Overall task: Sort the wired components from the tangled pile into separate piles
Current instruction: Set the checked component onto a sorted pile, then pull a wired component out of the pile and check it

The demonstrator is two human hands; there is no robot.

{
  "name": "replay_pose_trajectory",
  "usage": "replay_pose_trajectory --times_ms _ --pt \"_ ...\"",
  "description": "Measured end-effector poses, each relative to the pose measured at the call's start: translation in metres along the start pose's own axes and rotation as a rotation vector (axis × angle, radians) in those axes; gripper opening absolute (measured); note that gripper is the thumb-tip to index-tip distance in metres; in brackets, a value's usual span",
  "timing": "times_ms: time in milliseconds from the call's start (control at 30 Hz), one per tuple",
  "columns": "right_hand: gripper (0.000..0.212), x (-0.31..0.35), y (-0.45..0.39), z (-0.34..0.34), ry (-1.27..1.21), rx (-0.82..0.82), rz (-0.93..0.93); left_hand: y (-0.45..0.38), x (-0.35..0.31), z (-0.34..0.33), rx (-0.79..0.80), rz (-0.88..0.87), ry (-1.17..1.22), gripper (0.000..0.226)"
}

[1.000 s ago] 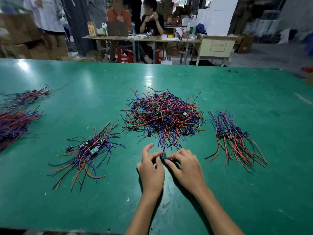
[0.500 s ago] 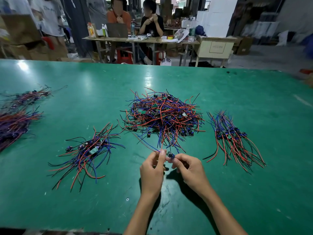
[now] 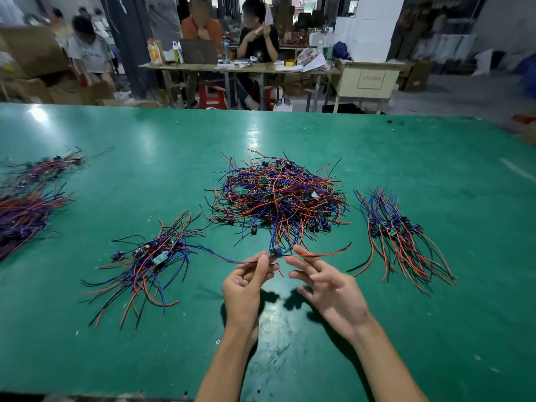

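the component is up off the green table now, held just in front of the tangled pile, and here's the whole story of the next move: its wires run sideways, left to right across the body. blue leads trail off toward the left pile, a red lead shoots out toward the right pile.

left hand has the grip, thumb and fingertips pinching right at the little board, wires clamped beneath it. right hand looks loose, fingers fanned and mostly straight, the index fingertip touching the red lead or sitting just under it, hard to call from this angle.

so which way does it go? the piece sits between the two sorted piles, a shade nearer the left hand's side, and that hand owns it. a few loose blue ends from the tangled pile hang close behind the board, and i can't tell whether any of them belong to it. if they're only neighbours, it's a clean carry to either side; if they're snagged, a pull drags the heap along.
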State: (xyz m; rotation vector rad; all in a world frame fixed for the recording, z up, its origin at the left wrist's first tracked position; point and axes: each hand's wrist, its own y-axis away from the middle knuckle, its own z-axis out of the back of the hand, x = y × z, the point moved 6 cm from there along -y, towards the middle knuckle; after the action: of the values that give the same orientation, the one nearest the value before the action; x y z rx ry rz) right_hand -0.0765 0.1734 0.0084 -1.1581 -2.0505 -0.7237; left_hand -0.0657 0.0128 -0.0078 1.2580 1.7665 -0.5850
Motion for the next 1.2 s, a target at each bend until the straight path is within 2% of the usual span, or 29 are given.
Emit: replay_pose_trajectory --times_ms 100,200,333,433,533,633,700,767,867,967,1200 --pt "0.031 -0.010 -0.008 -0.011 0.113 -0.186 0.104 0.002 0.000 -0.003 0.035 -0.021 -0.012 0.018" --pt "0.025 -0.009 -0.011 -0.011 0.218 -0.367 0.174 0.004 0.001 -0.004 0.070 -0.026 -0.035 0.015" --pt "0.023 -0.001 -0.012 0.000 0.086 -0.322 0.135 0.009 -0.001 -0.011 0.231 -0.082 -0.166 0.019" --pt "0.019 0.008 -0.006 0.013 0.088 -0.250 0.031 0.008 0.003 -0.013 0.221 -0.050 -0.209 0.022" --pt "0.018 0.015 0.001 0.017 0.312 -0.120 -0.025 0.007 0.003 -0.018 0.227 -0.001 -0.253 0.017" --pt "0.018 0.019 0.001 0.013 0.704 -0.071 0.036 0.012 0.009 -0.028 0.399 0.141 -0.277 0.034" --pt "0.016 0.019 -0.003 0.011 0.858 -0.104 0.136 0.015 0.013 -0.029 0.472 0.165 -0.340 0.034" --pt "0.014 0.019 -0.005 0.012 0.972 -0.209 0.249 0.016 0.014 -0.028 0.487 0.175 -0.349 0.032" --pt "0.016 0.013 -0.002 0.016 0.923 -0.346 0.374 0.014 0.010 -0.026 0.476 0.156 -0.349 0.028" --pt "0.014 0.008 0.002 0.016 0.803 -0.408 0.444 0.014 0.008 -0.027 0.499 0.146 -0.370 0.026" --pt "0.022 -0.001 0.001 0.013 0.801 -0.422 0.389 0.015 0.011 -0.027 0.478 0.099 -0.454 0.015"
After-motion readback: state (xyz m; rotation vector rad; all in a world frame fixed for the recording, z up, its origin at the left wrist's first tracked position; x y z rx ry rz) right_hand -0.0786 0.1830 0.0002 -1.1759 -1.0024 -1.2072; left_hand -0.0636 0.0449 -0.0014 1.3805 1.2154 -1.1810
